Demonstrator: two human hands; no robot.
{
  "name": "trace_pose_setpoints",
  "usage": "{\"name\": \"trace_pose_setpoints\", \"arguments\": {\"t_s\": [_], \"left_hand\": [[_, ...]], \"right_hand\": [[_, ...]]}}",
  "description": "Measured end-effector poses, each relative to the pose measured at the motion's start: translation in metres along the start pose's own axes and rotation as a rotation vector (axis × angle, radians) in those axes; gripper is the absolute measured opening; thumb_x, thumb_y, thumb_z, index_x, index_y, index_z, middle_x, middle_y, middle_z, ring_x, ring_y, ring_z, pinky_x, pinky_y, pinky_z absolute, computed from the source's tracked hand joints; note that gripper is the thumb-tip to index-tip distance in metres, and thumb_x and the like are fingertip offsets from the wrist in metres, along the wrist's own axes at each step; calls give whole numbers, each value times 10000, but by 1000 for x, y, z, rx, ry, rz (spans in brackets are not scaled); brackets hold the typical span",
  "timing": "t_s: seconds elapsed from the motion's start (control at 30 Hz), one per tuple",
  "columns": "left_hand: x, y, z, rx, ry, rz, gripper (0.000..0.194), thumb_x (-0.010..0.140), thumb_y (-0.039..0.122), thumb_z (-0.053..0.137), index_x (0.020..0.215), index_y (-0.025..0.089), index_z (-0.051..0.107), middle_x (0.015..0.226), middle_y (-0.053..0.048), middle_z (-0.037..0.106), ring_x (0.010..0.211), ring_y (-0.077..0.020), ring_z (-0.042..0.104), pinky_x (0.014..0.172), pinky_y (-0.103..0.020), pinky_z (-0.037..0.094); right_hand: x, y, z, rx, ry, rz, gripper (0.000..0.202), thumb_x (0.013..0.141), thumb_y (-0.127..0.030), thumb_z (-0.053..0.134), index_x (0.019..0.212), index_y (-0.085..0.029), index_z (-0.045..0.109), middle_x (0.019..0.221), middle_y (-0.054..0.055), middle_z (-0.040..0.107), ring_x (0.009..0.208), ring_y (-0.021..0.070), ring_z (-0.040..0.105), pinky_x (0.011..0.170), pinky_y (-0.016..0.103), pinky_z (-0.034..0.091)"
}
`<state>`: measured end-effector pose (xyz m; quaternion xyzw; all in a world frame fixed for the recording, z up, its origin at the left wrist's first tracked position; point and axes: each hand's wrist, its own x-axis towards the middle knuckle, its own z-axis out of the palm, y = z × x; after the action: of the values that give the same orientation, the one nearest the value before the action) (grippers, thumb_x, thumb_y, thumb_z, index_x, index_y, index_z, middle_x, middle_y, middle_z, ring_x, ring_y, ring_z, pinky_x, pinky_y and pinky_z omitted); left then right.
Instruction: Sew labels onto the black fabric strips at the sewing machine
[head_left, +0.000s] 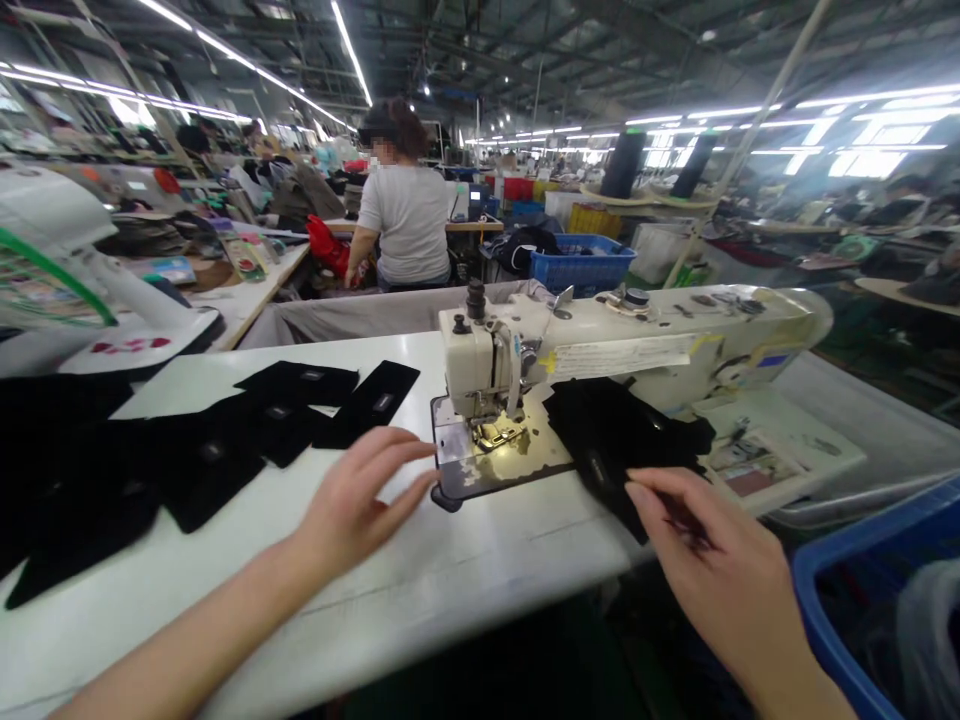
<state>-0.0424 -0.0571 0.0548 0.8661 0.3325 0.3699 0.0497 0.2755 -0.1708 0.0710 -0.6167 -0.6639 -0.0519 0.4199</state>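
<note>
My right hand (pixel 712 550) pinches the near edge of a black fabric piece (pixel 604 440), which lies right of the needle area over the front of the sewing machine bed. My left hand (pixel 367 495) hovers at the left edge of the metal needle plate (pixel 457 445), fingers stretched and apart, holding nothing. Between the two hands stands the head of a white sewing machine (pixel 480 365), its lamp lighting the presser foot (pixel 499 435). Several black fabric pieces with small light labels (pixel 375 405) lie overlapping on the white table (pixel 360 580) to the left.
A blue basket (pixel 810 590) stands by the table's right front corner. At the left is a white fan (pixel 52 250). Beyond the machine a person in a grey shirt (pixel 409 215) stands with their back to me, near another blue basket (pixel 581 265). A small open tray (pixel 757 465) sits at the right.
</note>
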Motion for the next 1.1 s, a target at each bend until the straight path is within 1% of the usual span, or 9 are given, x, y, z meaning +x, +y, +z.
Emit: {"name": "trace_pose_setpoints", "arguments": {"t_s": [0.07,0.13,0.27,0.5,0.6,0.7,0.83,0.93,1.1], "left_hand": [[5,37,17,-204,-14,-56,635,906,405,681,1470,243,439,1367,-159,585,1211,-302,594,978,-485,556],[13,56,30,-456,-107,-196,796,843,446,756,1519,255,381,1460,-170,525,1313,-334,531,1022,-525,528],[29,48,36,-978,-518,-583,301,821,379,771,1069,211,740,1026,-64,763,952,-244,720,885,-409,590],[37,-3,33,-1099,-558,-870,216,771,389,796,874,201,773,902,-49,783,870,-224,719,819,-362,568],[39,-21,40,-971,-603,-852,200,783,377,767,853,190,762,869,-46,776,821,-215,708,780,-355,558],[41,-31,57,-664,-489,-782,122,755,282,768,745,172,715,720,-2,721,694,-176,661,697,-307,526],[38,-27,76,-253,-414,-480,123,841,194,674,719,174,682,707,-4,651,703,-180,619,691,-303,491],[30,-20,83,17,-327,-293,48,866,176,675,822,171,691,853,-49,647,833,-215,616,767,-335,497],[18,-15,82,233,-323,-139,124,944,230,626,858,163,685,897,-67,627,863,-223,587,772,-338,491]], "right_hand": [[-3,-15,-6,207,-230,84,171,962,-376,574,902,-277,699,828,-10,727,672,158,669,580,232,509],[-6,-24,-6,373,-437,171,211,950,-424,580,855,-286,709,761,-30,707,622,144,649,537,207,500],[-16,-25,9,521,-529,345,262,922,-477,595,837,-265,723,719,-23,691,636,151,652,575,204,523],[-51,-9,44,556,-522,514,318,922,-468,594,1095,-255,754,1065,62,755,992,239,710,889,340,574],[-67,-13,54,558,-515,480,330,955,-462,547,1084,-255,769,1138,81,743,1074,257,689,959,377,551],[-81,-20,63,593,-544,500,357,957,-455,555,1180,-237,729,1024,74,756,945,234,716,846,326,587],[-95,-26,74,615,-571,485,358,988,-419,516,1247,-205,640,810,22,704,738,176,684,684,249,567],[-97,-26,77,560,-597,380,247,982,-383,535,1057,-219,703,755,11,667,683,158,657,627,228,544],[-91,-23,77,566,-448,13,255,951,-157,527,1144,-227,678,862,28,674,711,144,640,657,236,554]]}}
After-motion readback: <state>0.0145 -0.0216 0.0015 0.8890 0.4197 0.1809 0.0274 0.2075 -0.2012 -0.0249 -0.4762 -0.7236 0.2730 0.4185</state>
